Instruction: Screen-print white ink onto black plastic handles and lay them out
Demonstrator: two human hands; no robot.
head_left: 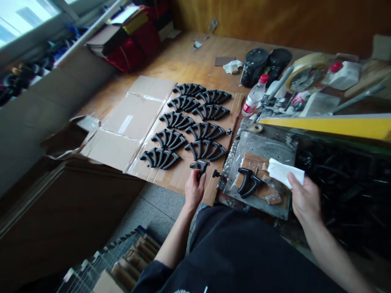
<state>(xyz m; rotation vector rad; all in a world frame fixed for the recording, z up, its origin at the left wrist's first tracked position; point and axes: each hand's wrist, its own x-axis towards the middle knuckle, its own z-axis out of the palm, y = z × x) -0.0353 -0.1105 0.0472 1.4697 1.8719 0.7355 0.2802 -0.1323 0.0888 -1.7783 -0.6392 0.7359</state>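
Observation:
My left hand [194, 188] grips a black curved plastic handle [199, 166] over the near edge of a flattened cardboard sheet [134, 122]. On that sheet lie several groups of the same black handles [195, 122], set out in two columns. My right hand [304, 197] holds a folded white cloth [284, 171] above a grey metal plate [262, 146]. On the plate, a wooden block [259, 175] carries two more black handles [249, 183], just left of the cloth.
A clear bottle with a red cap [255, 95], two black pots [255, 65], tools and a yellow bar [330, 124] crowd the far right. A dark bin of black parts [345, 179] sits to the right. Stacked books [128, 36] lie at the back left.

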